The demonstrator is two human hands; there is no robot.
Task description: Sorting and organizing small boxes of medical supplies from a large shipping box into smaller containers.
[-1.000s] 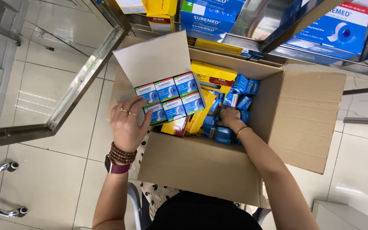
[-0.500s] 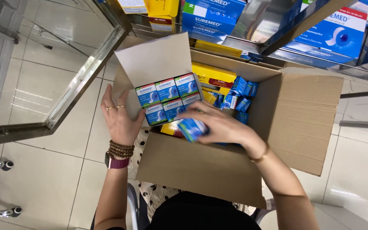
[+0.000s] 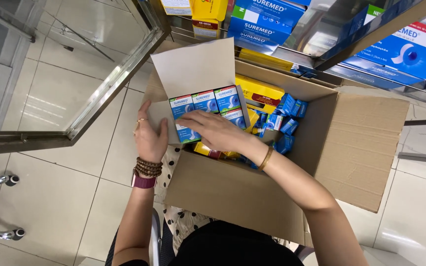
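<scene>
Blue-and-white small boxes (image 3: 208, 111), packed in rows in a white open tray (image 3: 193, 74), now under right hand (image 3: 215, 129), fingers spread flat over lower row; half a second ago held loose box above carton, one second ago deep among loose blue boxes (image 3: 287, 120). Box apparently seated in tray; not visible beneath palm. Left hand (image 3: 150, 135) open, bracing tray's near-left side. Beyond: cardboard carton (image 3: 366, 148), yellow boxes (image 3: 257, 91). Carton bottom hidden; shelf stock above cut off.

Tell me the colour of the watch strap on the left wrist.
Magenta-purple watch strap, below a brown bead bracelet; clearest in the head view.
</scene>
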